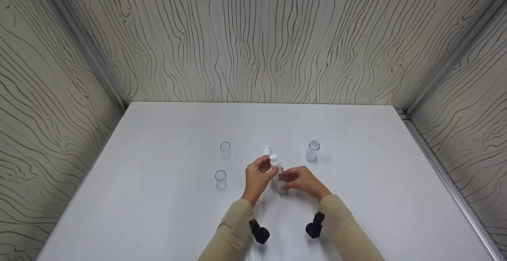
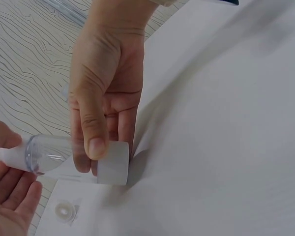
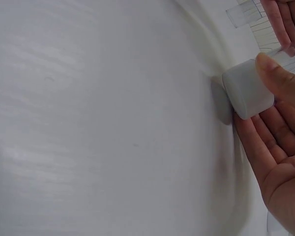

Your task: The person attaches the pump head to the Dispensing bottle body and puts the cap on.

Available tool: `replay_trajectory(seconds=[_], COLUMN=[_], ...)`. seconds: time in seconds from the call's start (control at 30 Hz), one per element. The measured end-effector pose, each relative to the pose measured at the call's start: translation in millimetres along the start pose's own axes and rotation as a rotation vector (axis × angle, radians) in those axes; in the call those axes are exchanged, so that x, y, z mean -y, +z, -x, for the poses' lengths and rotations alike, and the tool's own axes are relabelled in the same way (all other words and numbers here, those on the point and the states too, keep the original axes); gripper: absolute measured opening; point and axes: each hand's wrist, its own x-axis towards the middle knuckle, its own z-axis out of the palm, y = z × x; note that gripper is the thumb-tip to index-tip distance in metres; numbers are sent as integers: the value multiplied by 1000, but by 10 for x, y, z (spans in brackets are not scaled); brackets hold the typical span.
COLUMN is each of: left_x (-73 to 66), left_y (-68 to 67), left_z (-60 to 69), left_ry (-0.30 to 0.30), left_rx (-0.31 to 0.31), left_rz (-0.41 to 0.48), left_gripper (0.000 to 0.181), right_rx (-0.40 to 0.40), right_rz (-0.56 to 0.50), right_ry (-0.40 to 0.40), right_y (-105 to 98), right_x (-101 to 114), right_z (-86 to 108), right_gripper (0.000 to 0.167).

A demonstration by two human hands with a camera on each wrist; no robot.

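My left hand (image 1: 257, 176) pinches the white top (image 1: 274, 158) of a clear bottle (image 2: 56, 157); in the left wrist view this hand (image 2: 12, 189) enters at the left edge. Lower down, my right hand (image 1: 304, 181) holds the bottle near its white base (image 3: 248, 88), thumb on one side and fingers on the other. The bottle leans slightly; whether its base touches the table cannot be told. Just beyond the left fingers is a small white piece (image 1: 266, 150), partly hidden by that hand.
Two clear cup-like pieces (image 1: 225, 150) stand left of the hands, one nearer than the other. A second clear bottle (image 1: 312, 152) stands beyond the right hand. All are on a white table (image 1: 158, 213) with patterned walls (image 1: 253, 39) on three sides.
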Motion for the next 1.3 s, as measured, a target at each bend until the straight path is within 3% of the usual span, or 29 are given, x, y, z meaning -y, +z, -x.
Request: replay_trajectory(seconds=[0.37,0.8,1.3], left_x=[15,-3,-35], left_y=[1,-10,1], left_z=[1,-11,5], left_ry=[-23,-23,-24], left_rx=[5,-86,-115], left_rz=[-17,-28,-52], left_gripper=[43,46,42], right_rx=[-2,-13,-6], right_rz=[-3,19,21], right_ry=[-6,-2,-33], right_y=[7,-6,-1], right_x=[3,-3,46], right_z=[11,1,20], right_gripper=[42,43,41])
